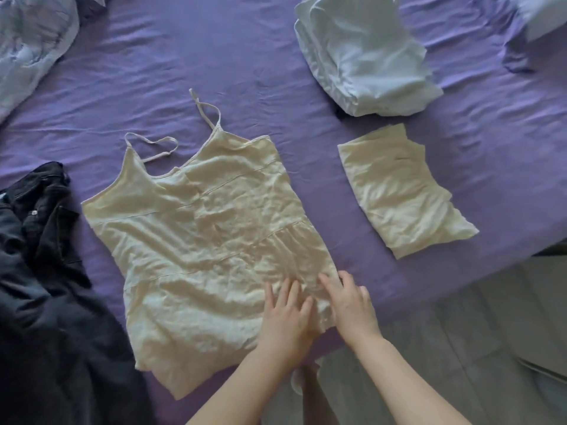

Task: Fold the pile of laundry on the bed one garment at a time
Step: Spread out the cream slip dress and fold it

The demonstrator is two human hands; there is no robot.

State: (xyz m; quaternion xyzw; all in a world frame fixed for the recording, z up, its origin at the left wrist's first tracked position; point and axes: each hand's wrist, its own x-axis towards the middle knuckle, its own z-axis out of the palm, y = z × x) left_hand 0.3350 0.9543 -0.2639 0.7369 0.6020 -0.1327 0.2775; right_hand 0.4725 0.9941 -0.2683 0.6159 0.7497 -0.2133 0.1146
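Pressed flat with straight, spread fingers: left hand (287, 317) on the wrinkled hem of a cream camisole dress (202, 240), right hand (349, 305) just beside it at the hem's edge, thumb hard to make out. Far left of the fingers, a heap of dark denim (43, 286), cut off by the frame. Spread beneath, creased purple sheet (245, 56). Right of the fingertips, a folded cream piece (402, 197); beyond it, stacked pale blue cloth (365, 56).

cream strappy top (202, 240) spread flat, wrinkled, on purple bed (251, 56)
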